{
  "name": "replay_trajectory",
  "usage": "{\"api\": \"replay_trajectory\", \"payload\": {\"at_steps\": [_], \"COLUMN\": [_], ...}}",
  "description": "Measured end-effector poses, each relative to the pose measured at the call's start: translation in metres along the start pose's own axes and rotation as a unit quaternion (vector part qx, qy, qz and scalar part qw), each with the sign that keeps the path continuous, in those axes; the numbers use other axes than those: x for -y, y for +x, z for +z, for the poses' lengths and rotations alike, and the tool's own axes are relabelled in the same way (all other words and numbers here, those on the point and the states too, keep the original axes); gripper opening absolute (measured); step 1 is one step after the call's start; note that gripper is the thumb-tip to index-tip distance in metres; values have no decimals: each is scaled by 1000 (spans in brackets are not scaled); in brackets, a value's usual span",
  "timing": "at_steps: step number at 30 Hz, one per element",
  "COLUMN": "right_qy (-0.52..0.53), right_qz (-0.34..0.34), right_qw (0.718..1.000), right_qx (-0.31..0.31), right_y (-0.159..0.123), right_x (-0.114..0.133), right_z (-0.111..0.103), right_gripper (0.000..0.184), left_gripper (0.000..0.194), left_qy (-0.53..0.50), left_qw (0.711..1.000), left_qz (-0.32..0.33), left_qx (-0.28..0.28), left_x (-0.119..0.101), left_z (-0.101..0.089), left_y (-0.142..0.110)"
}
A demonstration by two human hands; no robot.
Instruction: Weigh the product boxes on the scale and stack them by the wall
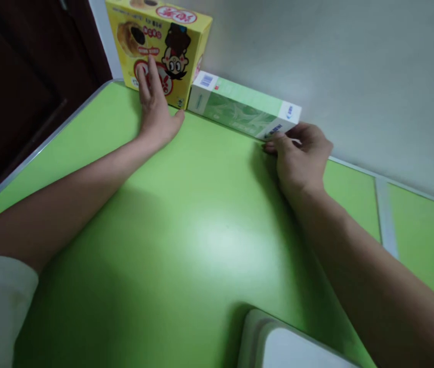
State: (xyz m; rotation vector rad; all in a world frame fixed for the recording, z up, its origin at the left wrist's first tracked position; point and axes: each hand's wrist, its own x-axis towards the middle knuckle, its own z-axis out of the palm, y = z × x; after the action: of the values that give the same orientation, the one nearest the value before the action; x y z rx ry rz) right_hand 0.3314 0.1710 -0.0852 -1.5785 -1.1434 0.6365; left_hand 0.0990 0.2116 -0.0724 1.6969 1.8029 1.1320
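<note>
A yellow snack box (186, 51) with a cartoon figure, printed upside down, stands against the wall at the back. Flat against its front face rest the fingers of my left hand (157, 110), stretched out with the thumb apart. To its right, a long green and white carton (240, 110) lies along the wall, its barcode end close to the yellow box. My right hand (303, 156) grips the carton's right end, thumb at the front; some of its fingertips are hidden behind that end.
The green tabletop (186, 225) has a metal edge strip and a grey seam (385, 214) on the right. A white rounded object (297, 347) is partly in view at the bottom. A pale wall (335, 66) bounds the back, and a dark brown panel (21, 76) stands beyond the left edge.
</note>
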Motion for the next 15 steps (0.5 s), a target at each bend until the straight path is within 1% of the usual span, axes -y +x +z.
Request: {"api": "replay_trajectory", "payload": {"at_steps": [3,5,7,9,11,12,13,15], "right_qy": [14,42,84,117,126,121,111,89], "right_qz": [2,13,42,85,119,126,127,117], "right_qw": [1000,998,993,983,974,972,970,967], "right_qx": [18,41,78,115,145,158,173,208], "right_y": [5,6,3,-8,-27,-40,-54,-87], "right_x": [-4,-6,-3,3,12,18,22,32], "right_z": [-1,-2,-6,-15,-35,-49,-66,-106], "right_gripper": [21,21,19,22,28,30,30,27], "left_gripper": [101,100,96,91,86,82,77,66], "left_qy": [-7,-8,0,17,40,52,60,67], "left_qw": [1000,1000,999,997,998,998,998,996], "left_qz": [3,-9,-24,-35,-25,-15,-3,36], "left_qx": [-9,-26,-49,-61,-47,-29,-9,53], "left_x": [4,5,3,-1,-7,-10,-15,-31], "left_z": [3,4,2,-4,-11,-16,-20,-27], "left_y": [4,4,-1,-14,-36,-49,-64,-93]}}
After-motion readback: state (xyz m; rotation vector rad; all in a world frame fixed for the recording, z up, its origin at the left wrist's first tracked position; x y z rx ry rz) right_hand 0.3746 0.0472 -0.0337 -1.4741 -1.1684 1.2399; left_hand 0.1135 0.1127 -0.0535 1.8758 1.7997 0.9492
